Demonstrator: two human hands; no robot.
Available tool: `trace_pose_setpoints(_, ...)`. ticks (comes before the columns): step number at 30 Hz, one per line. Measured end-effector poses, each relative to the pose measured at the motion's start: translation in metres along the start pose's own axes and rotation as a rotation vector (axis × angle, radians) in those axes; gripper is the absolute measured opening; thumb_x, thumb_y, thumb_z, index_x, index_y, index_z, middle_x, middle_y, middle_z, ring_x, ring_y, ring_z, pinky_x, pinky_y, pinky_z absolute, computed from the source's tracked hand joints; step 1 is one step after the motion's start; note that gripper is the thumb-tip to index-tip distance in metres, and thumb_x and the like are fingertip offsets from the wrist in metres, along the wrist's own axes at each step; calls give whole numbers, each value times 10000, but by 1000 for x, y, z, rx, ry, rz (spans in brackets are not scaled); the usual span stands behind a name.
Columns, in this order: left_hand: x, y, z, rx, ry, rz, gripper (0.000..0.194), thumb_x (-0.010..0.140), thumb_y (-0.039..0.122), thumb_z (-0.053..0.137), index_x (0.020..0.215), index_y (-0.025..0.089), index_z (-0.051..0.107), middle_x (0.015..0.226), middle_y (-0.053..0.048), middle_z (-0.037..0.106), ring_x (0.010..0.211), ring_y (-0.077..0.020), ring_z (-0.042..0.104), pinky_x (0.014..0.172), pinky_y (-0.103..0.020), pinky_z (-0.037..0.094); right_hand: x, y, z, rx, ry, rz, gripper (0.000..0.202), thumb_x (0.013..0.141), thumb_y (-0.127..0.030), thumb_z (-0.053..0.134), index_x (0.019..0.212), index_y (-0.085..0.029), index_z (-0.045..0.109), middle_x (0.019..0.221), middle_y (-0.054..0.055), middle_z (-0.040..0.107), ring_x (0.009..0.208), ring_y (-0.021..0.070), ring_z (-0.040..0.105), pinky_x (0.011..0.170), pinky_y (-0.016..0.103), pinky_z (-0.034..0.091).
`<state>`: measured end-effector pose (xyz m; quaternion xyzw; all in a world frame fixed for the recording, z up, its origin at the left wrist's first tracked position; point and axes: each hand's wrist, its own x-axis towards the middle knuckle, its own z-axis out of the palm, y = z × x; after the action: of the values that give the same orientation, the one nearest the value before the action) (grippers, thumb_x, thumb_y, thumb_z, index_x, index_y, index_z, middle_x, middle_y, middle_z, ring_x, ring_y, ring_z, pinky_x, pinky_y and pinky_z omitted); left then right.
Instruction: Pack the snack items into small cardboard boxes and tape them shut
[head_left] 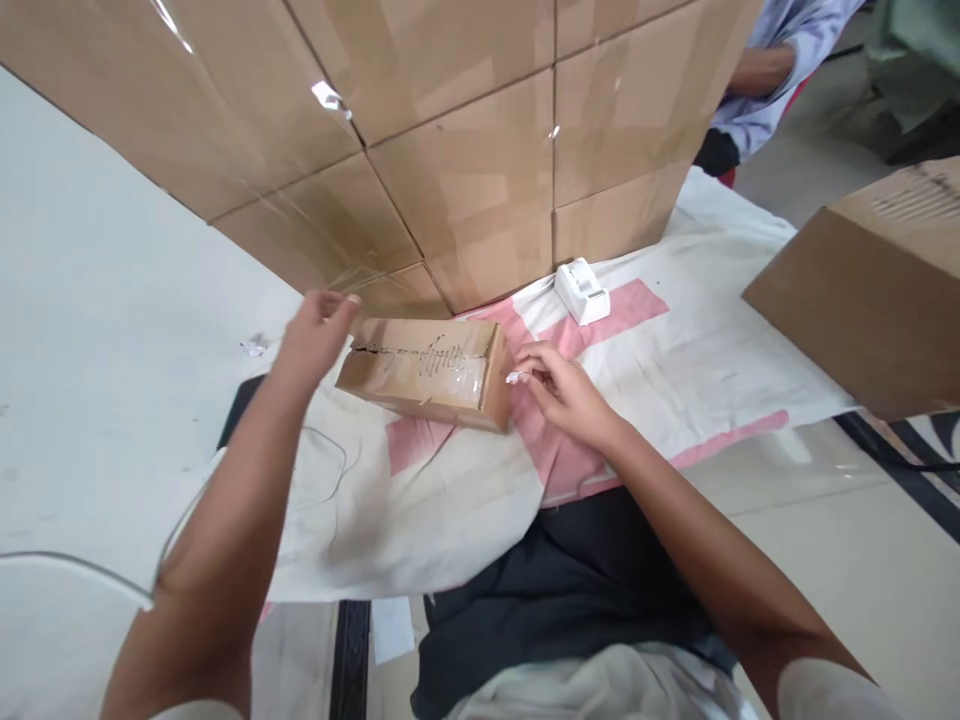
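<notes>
A small cardboard box (pixel 420 378) with dark scribbled writing and shiny tape on top lies on the cloth-covered table. My left hand (pixel 324 325) is raised by its far left corner, thumb and fingers drawn together; anything between them is too small to make out. At the box's right end, my right hand (pixel 559 393) pinches a small crumpled white scrap (pixel 514 378) between thumb and finger. Beyond the box sits a white device (pixel 583 291), possibly a tape or label dispenser.
Large taped cartons (pixel 465 190) are stacked behind the small box. Another carton (pixel 862 300) stands at the right. A person's arm (pixel 761 72) shows at the upper right. A white cable (pixel 82 565) runs beside my left forearm, along the pale wall (pixel 112 330).
</notes>
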<state>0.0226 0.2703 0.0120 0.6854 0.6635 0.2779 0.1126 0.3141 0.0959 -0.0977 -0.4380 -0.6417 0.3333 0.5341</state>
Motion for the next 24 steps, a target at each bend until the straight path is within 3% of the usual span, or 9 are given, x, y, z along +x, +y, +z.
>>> trace_pose_setpoints(3, -19, 10, 15, 91, -141, -5, 532, 890, 632, 551, 1188, 199, 630, 1193, -148, 723, 1151, -368, 671, 1006, -539, 499, 8, 1, 0, -142, -78, -42, 234, 986, -233, 539, 1217, -244, 502, 1028, 30, 747, 913, 201, 710, 790, 307, 498)
trace_pose_setpoints(9, -32, 16, 23, 190, -289, 91, 689, 933, 698, 388, 1365, 185, 545, 1416, -199, 618, 1297, -389, 582, 1086, -540, 433, 25, 1, -3, -324, -133, -24, 287, 949, -316, 642, 1180, -216, 506, 920, 9, 708, 801, 186, 662, 735, 279, 430)
trace_pose_setpoints(12, -34, 14, 19, 215, -318, 143, 658, 936, 690, 381, 1376, 226, 535, 1448, -153, 602, 1293, -365, 580, 1096, -522, 425, 37, 5, -8, -409, -168, 38, 555, 782, -493, 840, 1146, -197, 543, 865, -9, 667, 733, 177, 613, 647, 254, 355)
trace_pose_setpoints(14, -34, 13, 18, 225, -323, 157, 646, 939, 692, 376, 1375, 243, 534, 1445, -137, 606, 1279, -357, 586, 1086, -518, 431, 43, 9, -12, -416, -230, 31, 548, 718, -551, 878, 1030, -190, 607, 818, -20, 639, 726, 168, 589, 629, 247, 318)
trace_pose_setpoints(16, -33, 12, 19, 232, -318, 158, 649, 941, 698, 368, 1372, 242, 533, 1435, -139, 611, 1274, -356, 589, 1079, -517, 436, 47, 12, -17, -378, -282, 1, 424, 783, -539, 835, 938, -184, 660, 776, -27, 617, 717, 154, 567, 646, 245, 314)
trace_pose_setpoints(19, -30, 11, 23, 239, -314, 152, 651, 939, 705, 369, 1364, 241, 535, 1436, -144, 611, 1278, -365, 589, 1074, -527, 437, 44, 13, -22, -297, -306, -19, 356, 873, -505, 759, 1032, -189, 713, 806, -20, 640, 708, 141, 545, 686, 244, 331)
trace_pose_setpoints(24, -29, 17, 24, 267, -318, 128, 648, 942, 705, 356, 1356, 242, 541, 1442, -152, 611, 1276, -384, 593, 1060, -558, 439, 37, 9, -13, -315, -247, 34, 429, 785, -535, 823, 979, -174, 697, 811, -15, 648, 738, 153, 561, 668, 240, 324)
